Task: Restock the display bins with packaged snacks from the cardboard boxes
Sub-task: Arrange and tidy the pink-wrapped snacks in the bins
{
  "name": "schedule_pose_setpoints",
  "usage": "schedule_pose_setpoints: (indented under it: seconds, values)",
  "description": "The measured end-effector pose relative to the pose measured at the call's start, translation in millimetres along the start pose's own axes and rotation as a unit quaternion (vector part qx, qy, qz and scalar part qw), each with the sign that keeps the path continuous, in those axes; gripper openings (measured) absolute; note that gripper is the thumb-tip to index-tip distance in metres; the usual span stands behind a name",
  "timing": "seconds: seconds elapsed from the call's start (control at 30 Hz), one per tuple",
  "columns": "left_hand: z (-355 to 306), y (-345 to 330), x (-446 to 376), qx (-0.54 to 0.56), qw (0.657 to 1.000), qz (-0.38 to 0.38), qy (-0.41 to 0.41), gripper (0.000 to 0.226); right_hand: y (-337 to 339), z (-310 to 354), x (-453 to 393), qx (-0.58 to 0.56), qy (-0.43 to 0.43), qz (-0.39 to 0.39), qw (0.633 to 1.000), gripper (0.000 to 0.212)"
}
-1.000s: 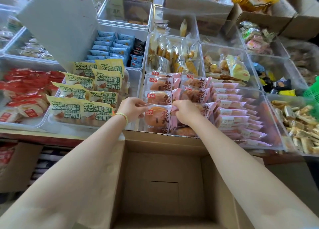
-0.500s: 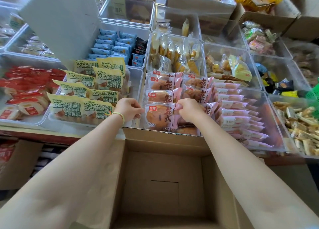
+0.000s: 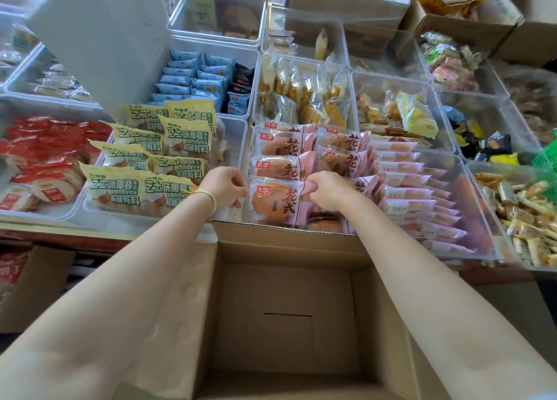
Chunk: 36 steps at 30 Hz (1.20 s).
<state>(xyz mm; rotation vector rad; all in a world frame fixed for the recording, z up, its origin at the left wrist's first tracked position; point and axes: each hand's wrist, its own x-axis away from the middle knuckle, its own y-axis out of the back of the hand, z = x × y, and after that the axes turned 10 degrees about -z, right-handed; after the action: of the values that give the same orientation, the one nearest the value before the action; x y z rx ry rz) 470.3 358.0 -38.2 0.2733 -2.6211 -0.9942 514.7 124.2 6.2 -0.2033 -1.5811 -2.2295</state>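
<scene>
A pink bread packet (image 3: 275,202) stands at the front of a clear display bin (image 3: 470,173), with more pink packets (image 3: 283,146) stacked behind it and to its right. My left hand (image 3: 224,188) pinches the packet's left edge with curled fingers. My right hand (image 3: 328,190) pinches its right edge. Below my arms an open cardboard box (image 3: 286,315) shows a bare bottom.
Yellow-green packets (image 3: 141,185) fill the bin to the left, red packets (image 3: 45,155) the one beyond. Blue packets (image 3: 193,80), yellow pastries (image 3: 304,89) and mixed snacks (image 3: 401,113) lie in bins behind. A white board (image 3: 99,41) leans at the back left. More cardboard boxes (image 3: 464,23) stand at the back right.
Both hands have drawn the front pink packet slightly toward me and down, settling it at the bin's front. Their grip on its two edges stays the same.
</scene>
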Motion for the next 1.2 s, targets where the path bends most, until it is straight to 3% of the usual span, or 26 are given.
schedule_pose_setpoints:
  seconds: [0.07, 0.17, 0.33, 0.5, 0.6, 0.7, 0.8, 0.97, 1.03, 1.1, 1.2]
  values:
    - [-1.7, -1.0, 0.4, -0.009, 1.0, -0.013, 0.003, 0.006, -0.3, -0.4, -0.2, -0.015, -0.005, -0.02, 1.0, 0.036]
    - [-1.7, 0.3, 1.0, -0.001, 1.0, -0.01, 0.02, 0.002, -2.1, -4.7, -2.3, -0.04, -0.005, -0.036, 0.999, 0.02]
    - [-12.5, 6.0, 7.7, -0.019, 0.999, -0.015, 0.024, 0.028, 5.1, -6.5, -1.4, -0.071, -0.009, -0.044, 0.997, 0.008]
    - [-45.7, 7.8, 11.3, -0.153, 0.972, -0.124, -0.128, 0.026, 22.4, -12.0, 1.5, -0.085, -0.007, -0.141, 0.986, 0.017]
    - [-69.1, -11.9, 9.2, -0.236, 0.932, -0.068, -0.265, 0.066, 32.0, -24.0, 2.2, -0.075, -0.033, -0.2, 0.976, 0.023]
    - [-80.5, -41.5, 2.9, -0.346, 0.894, 0.022, -0.283, 0.114, 31.5, -36.1, -0.3, -0.022, -0.015, -0.172, 0.985, 0.024]
    - [-72.3, -58.4, -4.9, -0.388, 0.888, 0.066, -0.239, 0.132, 23.6, -40.3, -3.3, -0.035, 0.018, -0.106, 0.994, 0.035]
    - [-55.3, -60.8, -6.8, -0.413, 0.875, 0.065, -0.244, 0.118, 15.5, -30.7, -7.4, -0.004, 0.062, -0.09, 0.994, 0.031]
    - [-52.9, -62.3, -5.8, -0.41, 0.874, 0.055, -0.254, 0.109, 14.7, -24.2, -4.7, -0.049, 0.05, -0.028, 0.997, 0.028]
    - [-51.8, -62.3, -6.7, -0.402, 0.877, 0.047, -0.26, 0.106, 10.5, -17.6, -1.8, -0.032, 0.06, 0.039, 0.997, 0.04]
    - [-50.4, -59.6, -8.5, -0.395, 0.881, 0.055, -0.254, 0.109, -0.3, -11.2, -4.5, -0.04, 0.064, 0.039, 0.996, 0.039]
